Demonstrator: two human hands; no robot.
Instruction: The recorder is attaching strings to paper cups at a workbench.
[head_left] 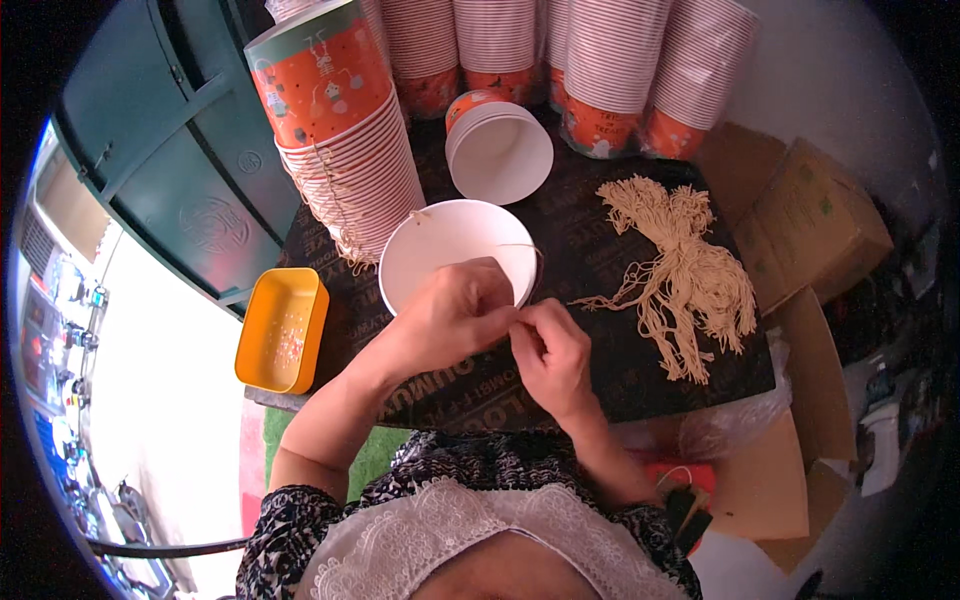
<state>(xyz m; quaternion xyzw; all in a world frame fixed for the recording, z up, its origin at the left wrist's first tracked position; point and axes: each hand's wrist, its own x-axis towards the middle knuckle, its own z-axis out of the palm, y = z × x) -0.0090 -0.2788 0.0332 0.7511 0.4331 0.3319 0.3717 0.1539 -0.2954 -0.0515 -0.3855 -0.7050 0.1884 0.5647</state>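
A white-lined paper bucket [430, 245] stands open side up before me, its mouth tilted toward me. A thin beige cord [515, 245] crosses its right rim, and a small knotted bit of cord shows at the upper left rim. Over the bucket's near right edge, my left hand [455, 320] is closed in a pinch. Against its fingertips, my right hand [555, 355] pinches too, with its fingers curled. Both appear to hold the cord beside the rim; the fingers hide most of it.
At the left stands a tall stack of orange printed buckets [335, 130] with cords hanging down it. A yellow tray [245, 340] holds small bits. Right lies a bundle of beige cords [690, 270]. Behind are a tipped bucket [500, 155] and wrapped stacks [620, 50]; cardboard boxes [820, 220] stand right.
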